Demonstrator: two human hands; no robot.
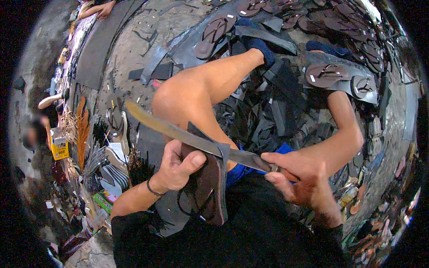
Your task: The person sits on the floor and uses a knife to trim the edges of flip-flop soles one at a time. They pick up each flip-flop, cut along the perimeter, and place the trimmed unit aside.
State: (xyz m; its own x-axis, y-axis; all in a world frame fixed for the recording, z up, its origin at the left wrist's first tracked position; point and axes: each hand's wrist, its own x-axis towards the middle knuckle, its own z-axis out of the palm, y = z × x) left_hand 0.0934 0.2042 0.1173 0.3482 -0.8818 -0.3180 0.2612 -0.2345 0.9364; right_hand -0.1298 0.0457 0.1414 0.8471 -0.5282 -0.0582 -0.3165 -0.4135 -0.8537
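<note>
1. A yellow box (59, 145) was near a bundle of orange-brown strips (82, 134).
2. A green box (103, 202) lay near a striped sandal (115, 178).
3. A long dark sheet (91, 62) lay at the upper left.

And there's the blade (192, 140), smooth metal with a soft shine, running right across the sandal (208, 187), dull and rubbery-looking! Out front, glossy, plastic-looking straps (331, 72) on another sandal (316, 78). Scraps (286, 111) everywhere, matt black, rubber by their look. The shirt (214, 250), matt cloth; socks (267, 51), fuzzy fabric; and that floor (134, 49), rough, concrete-looking.
</note>
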